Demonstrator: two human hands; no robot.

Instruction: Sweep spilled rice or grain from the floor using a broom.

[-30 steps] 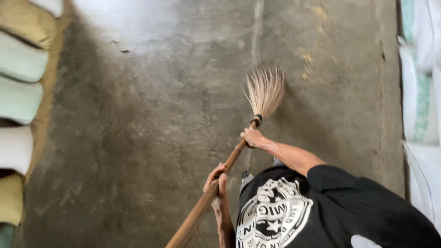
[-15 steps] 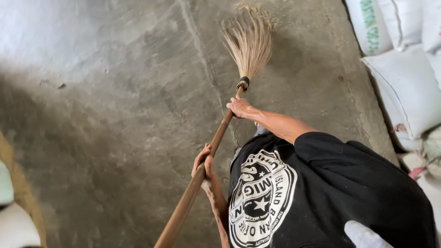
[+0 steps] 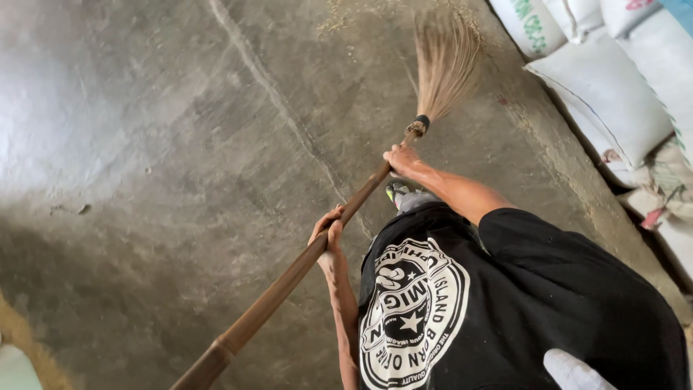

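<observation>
A: What does the head camera show, looking down?

B: A person in a black T-shirt with a round white print, both bare hands on a long brown broom handle. The handle runs on a slant from the lower left edge up toward the upper right.

A: How are the hands set?

B: The right hand is wrapped tight around the handle high up, just below the dark binding where the bristles begin. The left hand is clamped around the handle lower down, about mid-length, fingers curled over the wood. The two hands are apart, with a stretch of bare handle between them.

A: And the broom head?

B: The straw-coloured bristles fan out at the upper right, over the grey concrete floor. They look blurred, so I cannot tell whether the tips touch the floor. A scatter of pale grain or husk lies on the floor near the top edge, just beside the bristles.

A: Anything around that?

B: White woven sacks lie stacked along the right side, near the bristles but apart from them. A shoe toe shows just beneath the right forearm.
</observation>
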